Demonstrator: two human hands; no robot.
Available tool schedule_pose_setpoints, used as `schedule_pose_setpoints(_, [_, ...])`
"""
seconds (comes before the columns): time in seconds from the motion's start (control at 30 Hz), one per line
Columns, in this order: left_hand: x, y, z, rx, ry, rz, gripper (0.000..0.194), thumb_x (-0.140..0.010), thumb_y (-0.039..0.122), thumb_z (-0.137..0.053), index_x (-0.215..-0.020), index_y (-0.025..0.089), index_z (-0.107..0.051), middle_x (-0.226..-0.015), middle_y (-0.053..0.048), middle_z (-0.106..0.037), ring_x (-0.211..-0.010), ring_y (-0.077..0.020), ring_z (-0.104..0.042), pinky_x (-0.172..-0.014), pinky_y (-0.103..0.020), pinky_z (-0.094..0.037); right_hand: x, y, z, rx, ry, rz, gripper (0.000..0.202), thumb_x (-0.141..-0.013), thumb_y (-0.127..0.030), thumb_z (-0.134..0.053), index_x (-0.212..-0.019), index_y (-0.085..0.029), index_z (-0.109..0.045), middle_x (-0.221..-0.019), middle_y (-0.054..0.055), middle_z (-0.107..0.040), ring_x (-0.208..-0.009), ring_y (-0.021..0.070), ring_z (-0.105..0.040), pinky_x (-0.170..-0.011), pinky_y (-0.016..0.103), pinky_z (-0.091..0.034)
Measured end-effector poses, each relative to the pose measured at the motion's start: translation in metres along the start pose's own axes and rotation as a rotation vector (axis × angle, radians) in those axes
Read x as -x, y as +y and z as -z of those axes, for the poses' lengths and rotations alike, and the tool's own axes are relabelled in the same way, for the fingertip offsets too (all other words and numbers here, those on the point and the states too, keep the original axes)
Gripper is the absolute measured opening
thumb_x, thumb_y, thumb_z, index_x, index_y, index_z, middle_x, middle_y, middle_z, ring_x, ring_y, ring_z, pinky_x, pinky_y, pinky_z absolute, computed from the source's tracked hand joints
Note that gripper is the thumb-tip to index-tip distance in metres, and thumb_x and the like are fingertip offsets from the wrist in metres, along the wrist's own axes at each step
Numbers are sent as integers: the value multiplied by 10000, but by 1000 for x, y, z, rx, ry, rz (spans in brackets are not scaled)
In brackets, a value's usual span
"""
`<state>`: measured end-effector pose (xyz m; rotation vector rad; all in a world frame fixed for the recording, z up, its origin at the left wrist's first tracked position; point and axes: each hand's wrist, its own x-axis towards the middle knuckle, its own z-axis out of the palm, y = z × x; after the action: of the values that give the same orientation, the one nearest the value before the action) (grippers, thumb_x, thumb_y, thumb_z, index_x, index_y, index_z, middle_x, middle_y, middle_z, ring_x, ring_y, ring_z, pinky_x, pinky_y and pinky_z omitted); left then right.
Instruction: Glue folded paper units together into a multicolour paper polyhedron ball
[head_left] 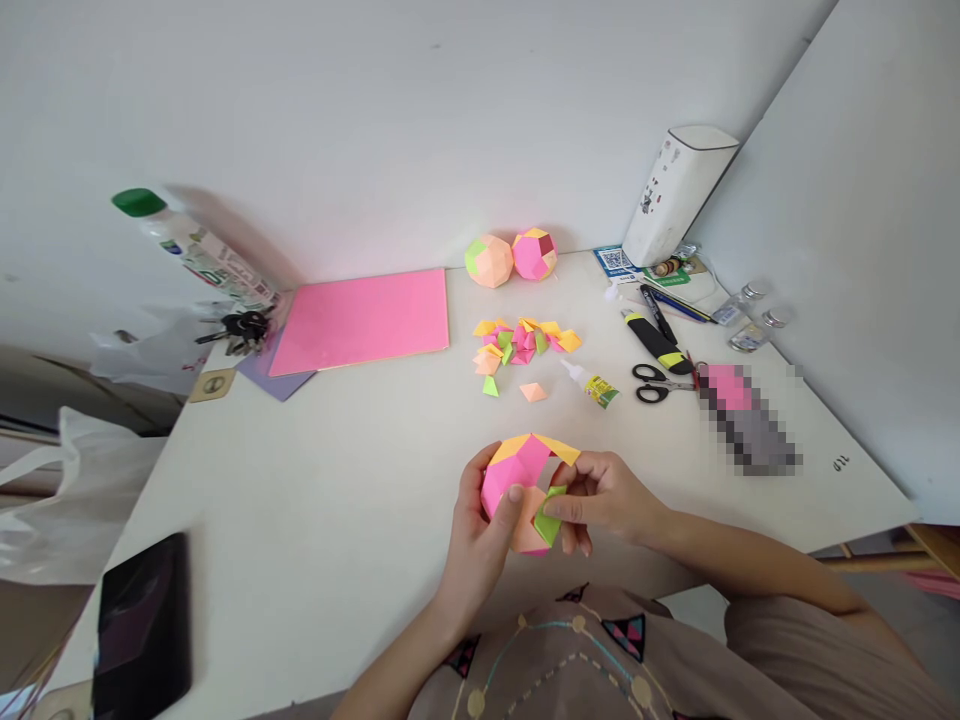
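Note:
Near the table's front edge I hold a partly open paper ball of pink, peach, orange and green folded pieces. My left hand wraps around its left side, with the thumb across the front. The fingers of my right hand pinch a green folded paper piece at the ball's right side, by a gap in its wall. An orange flap sticks out above that gap. Beyond the ball lie a heap of folded paper pieces, a single peach piece and a glue bottle.
Two finished-looking paper balls rest against the wall. Pink paper sheets lie at back left, near a leaning bottle. Scissors, a utility knife and small glass bottles are right. A black tablet lies front left.

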<state>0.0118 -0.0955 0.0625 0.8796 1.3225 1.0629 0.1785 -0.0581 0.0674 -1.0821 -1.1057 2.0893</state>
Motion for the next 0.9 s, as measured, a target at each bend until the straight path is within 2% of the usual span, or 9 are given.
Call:
schedule_pose_setpoints(0.27, [-1,-1,0,-6,-31,-8,492,-838,479,-535,-1248,226,-435,-1090,-66,-611,-909,-195,-605,-786,-319,-500,2,-1,-1,16,15,16,310,-669,-329,-782,-742,-147,-542,-443,-28,-627,-339,110,-567,-322,182,-445])
schedule_pose_setpoints(0.47, [-2,0,1,-24,-30,-9,446,-847,474,-524,-1218,233,-472,-1174,-62,-585,-977,-191,-585,-784,-297,-500,3,-1,-2,20,19,28,296,-684,-319,-771,-750,-157,-534,-443,-28,-631,-337,105,-560,-318,174,-435])
schedule_pose_setpoints(0.7, [-1,1,0,-23,-25,-1,465,-845,477,-529,-1233,233,-451,-1108,-54,-607,-904,-171,-603,-770,-295,-509,2,3,0,18,31,37,294,-680,-307,-776,-746,-161,-530,-439,-39,-617,-353,111,-571,-314,170,-429])
schedule_pose_setpoints(0.9, [-1,1,0,-48,-2,-9,471,-840,484,-532,-1229,228,-459,-1125,-59,-598,-951,-182,-593,-800,-301,-503,2,2,-1,22,30,40,291,-681,-306,-774,-739,-156,-532,-454,-36,-620,-348,98,-559,-313,162,-421])
